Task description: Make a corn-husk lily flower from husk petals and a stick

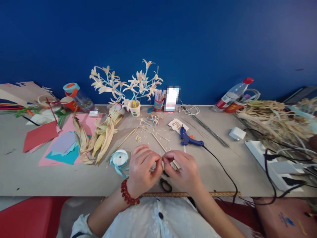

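Scissors with black looped handles [170, 188], partly hidden, near the front edge of the grey tabletop [94, 182]. Left hand [145, 170] and right hand [182, 168], above them, thumbs pinched to fingertips, the two pinches almost meeting; what they grip, if anything, I cannot tell. White spool wound with pale-blue ribbon [120, 158], left of the left hand. Slender straw-coloured stick [158, 142], slanting from far left to near right, its near end beneath the right hand, the nearer one. Dark-blue glue gun [186, 138], farther back. White printed cup [135, 111], far edge.
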A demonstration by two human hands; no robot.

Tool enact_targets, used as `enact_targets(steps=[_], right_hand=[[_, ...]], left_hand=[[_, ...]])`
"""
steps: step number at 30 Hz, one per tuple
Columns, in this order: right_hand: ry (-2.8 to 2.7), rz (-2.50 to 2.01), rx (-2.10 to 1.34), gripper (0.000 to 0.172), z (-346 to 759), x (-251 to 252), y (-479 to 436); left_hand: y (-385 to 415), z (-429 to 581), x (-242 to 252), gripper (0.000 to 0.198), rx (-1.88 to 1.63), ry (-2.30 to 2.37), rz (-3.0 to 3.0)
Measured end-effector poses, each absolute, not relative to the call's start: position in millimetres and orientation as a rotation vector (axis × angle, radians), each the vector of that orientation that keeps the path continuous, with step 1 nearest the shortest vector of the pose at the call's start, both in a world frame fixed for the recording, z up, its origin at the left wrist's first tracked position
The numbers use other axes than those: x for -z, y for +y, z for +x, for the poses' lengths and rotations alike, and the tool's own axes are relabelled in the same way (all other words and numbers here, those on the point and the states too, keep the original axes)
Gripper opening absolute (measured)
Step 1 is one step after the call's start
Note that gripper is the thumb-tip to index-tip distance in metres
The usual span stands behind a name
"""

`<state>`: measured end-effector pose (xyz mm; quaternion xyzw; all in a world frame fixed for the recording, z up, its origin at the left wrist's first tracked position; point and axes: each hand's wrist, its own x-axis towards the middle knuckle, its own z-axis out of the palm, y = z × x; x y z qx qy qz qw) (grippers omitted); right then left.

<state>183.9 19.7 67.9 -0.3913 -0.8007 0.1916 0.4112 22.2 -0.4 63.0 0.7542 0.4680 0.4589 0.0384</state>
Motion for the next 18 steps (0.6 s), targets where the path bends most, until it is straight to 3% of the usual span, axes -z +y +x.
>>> enact_targets(steps=[6, 18], right_hand=[[-1.932, -1.096, -0.381, 0.011, 199, -67, 25], [-1.947, -0.986, -0.535, 0.011, 184, -68, 19]], left_hand=[[-1, 20, -60, 0.016, -1.476, 1.459, 2.279], [-3, 21, -60, 0.016, -1.452, 1.441, 2.269]])
